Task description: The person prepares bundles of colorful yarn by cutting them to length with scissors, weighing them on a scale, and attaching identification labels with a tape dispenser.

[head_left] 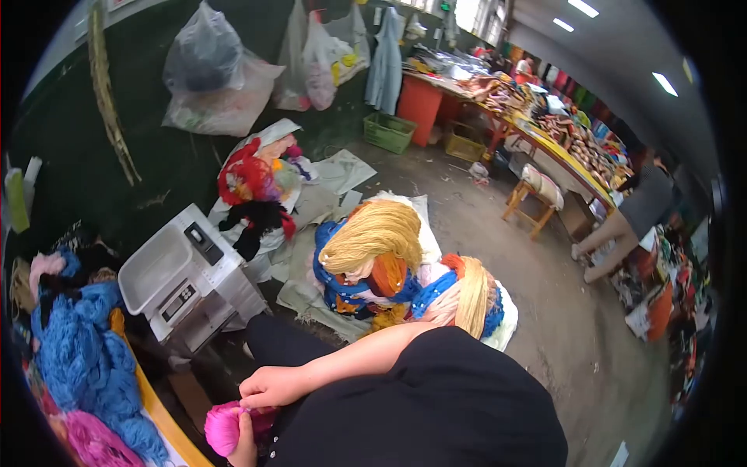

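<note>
My left hand (pixel 246 447) is wrapped around a bundle of bright pink yarn (pixel 221 431), its thumb lying along the side. Above it my right hand (pixel 270 385) is closed, with its fingertips pinching at the top of the same bundle near the left thumb. The strand between those fingertips is too small to make out. Part of the bundle is hidden behind my hands and black shirt. Close by on the left, a heap of blue yarn (pixel 82 350) and a magenta skein (pixel 97 440) lie on a yellow-edged table (pixel 156 405).
A white scale with a tray (pixel 159 261) stands ahead. Large piles of yellow yarn (pixel 373 237) and mixed yarn (pixel 471 300) rest on floor sheeting. Red yarn (pixel 245 175) lies beyond. Plastic bags (pixel 214 70) hang on the wall. A person (pixel 642 202) stands beside a long, loaded table.
</note>
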Demonstrator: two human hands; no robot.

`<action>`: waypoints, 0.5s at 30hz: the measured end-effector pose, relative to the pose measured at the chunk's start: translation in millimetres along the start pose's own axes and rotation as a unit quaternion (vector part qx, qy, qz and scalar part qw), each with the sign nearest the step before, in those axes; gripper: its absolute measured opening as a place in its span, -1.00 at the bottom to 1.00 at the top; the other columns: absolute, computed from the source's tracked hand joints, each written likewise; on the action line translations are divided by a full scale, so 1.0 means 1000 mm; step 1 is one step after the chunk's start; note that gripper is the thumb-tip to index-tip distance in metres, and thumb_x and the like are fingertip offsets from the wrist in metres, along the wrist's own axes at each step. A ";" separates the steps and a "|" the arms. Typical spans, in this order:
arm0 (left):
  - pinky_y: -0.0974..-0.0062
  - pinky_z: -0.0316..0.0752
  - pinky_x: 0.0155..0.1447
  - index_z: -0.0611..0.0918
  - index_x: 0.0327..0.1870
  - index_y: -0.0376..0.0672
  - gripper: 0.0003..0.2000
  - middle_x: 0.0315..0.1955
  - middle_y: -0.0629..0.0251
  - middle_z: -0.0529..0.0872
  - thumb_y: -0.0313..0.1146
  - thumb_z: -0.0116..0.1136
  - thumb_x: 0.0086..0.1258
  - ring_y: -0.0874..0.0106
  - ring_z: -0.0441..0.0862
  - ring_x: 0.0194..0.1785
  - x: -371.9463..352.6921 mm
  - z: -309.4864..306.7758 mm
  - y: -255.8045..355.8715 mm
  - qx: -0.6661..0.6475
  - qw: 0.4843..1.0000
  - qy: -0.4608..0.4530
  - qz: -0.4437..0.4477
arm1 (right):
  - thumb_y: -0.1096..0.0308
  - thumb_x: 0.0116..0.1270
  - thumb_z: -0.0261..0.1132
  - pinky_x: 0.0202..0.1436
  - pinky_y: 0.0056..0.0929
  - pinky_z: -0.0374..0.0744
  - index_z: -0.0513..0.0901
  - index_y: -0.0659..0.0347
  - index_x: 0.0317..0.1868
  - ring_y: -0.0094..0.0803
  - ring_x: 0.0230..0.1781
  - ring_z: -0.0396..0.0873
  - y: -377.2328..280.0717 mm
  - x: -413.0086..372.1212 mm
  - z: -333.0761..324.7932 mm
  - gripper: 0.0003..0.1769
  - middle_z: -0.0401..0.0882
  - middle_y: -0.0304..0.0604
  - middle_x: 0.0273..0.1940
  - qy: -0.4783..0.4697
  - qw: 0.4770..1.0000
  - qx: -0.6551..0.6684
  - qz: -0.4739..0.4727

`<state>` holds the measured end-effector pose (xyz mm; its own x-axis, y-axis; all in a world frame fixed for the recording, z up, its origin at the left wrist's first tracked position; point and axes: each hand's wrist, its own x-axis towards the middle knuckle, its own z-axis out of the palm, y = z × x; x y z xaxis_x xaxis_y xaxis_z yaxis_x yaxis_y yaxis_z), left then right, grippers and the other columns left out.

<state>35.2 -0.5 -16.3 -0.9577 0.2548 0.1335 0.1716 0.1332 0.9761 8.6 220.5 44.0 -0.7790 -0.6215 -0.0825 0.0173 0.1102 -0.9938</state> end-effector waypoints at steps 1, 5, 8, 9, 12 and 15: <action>0.60 0.44 0.00 0.57 -0.14 -0.25 -0.90 -0.25 0.36 0.63 -0.47 0.13 0.38 0.56 0.56 -0.17 -0.002 0.000 -0.001 -0.001 1.000 -0.007 0.001 | 0.15 0.43 0.11 -0.50 -0.53 0.48 0.54 0.30 -0.40 -0.52 -0.60 0.52 0.001 0.000 0.003 -0.63 0.56 -0.22 -0.55 0.021 1.000 0.001 -0.006; 0.59 0.43 -0.02 0.57 -0.15 -0.24 -0.90 -0.26 0.37 0.62 -0.44 0.12 0.40 0.55 0.54 -0.19 -0.008 0.002 0.002 0.002 1.000 -0.009 -0.010 | 0.15 0.35 0.20 -0.50 -0.49 0.48 0.56 0.30 -0.40 -0.53 -0.59 0.52 0.008 0.000 0.002 -0.66 0.58 -0.19 -0.54 -0.004 0.997 -0.077 0.011; 0.59 0.42 -0.04 0.56 -0.15 -0.23 -0.89 -0.27 0.39 0.60 -0.40 0.11 0.41 0.55 0.53 -0.20 -0.011 0.002 0.010 -0.076 0.996 0.036 -0.033 | 0.13 0.20 0.34 -0.42 -0.38 0.51 0.56 0.28 -0.24 -0.39 -0.52 0.59 0.002 -0.012 -0.002 -0.64 0.60 -0.18 -0.52 -0.051 0.994 -0.098 0.004; 0.62 0.43 -0.13 0.55 -0.02 -0.20 -0.80 -0.20 0.37 0.64 -0.32 0.04 0.46 0.58 0.50 -0.28 -0.012 -0.006 -0.008 -0.111 0.992 0.042 -0.050 | 0.17 0.04 0.43 -0.31 -0.26 0.53 0.51 0.22 -0.04 -0.15 -0.38 0.63 0.021 -0.014 -0.009 -0.49 0.63 -0.11 -0.44 -0.022 0.969 -0.197 -0.146; 0.53 0.43 -0.07 0.60 -0.20 -0.34 -0.84 -0.33 0.27 0.64 -0.41 0.14 0.37 0.45 0.54 -0.24 0.002 -0.011 0.045 0.092 0.991 -0.038 0.085 | 0.37 0.03 0.37 -0.22 -0.16 0.53 0.41 0.13 0.15 0.00 -0.24 0.60 0.025 -0.029 -0.035 -0.39 0.63 0.04 -0.30 0.017 0.959 -0.282 0.041; 0.55 0.41 -0.07 0.60 -0.21 -0.32 -0.89 -0.33 0.29 0.63 -0.47 0.18 0.33 0.48 0.53 -0.23 0.003 -0.014 0.045 -0.015 0.997 0.037 0.069 | 0.48 -0.04 0.37 -0.23 -0.28 0.58 0.54 0.21 0.01 -0.22 -0.29 0.65 0.030 -0.048 -0.077 -0.50 0.66 -0.09 -0.33 0.121 0.963 -0.239 0.039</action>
<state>36.4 -6.7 30.1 -0.9404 0.1964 0.2778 0.2967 0.0739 0.9521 -2.1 313.1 24.4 -0.9108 -0.4054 -0.0779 -0.1643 0.5292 -0.8324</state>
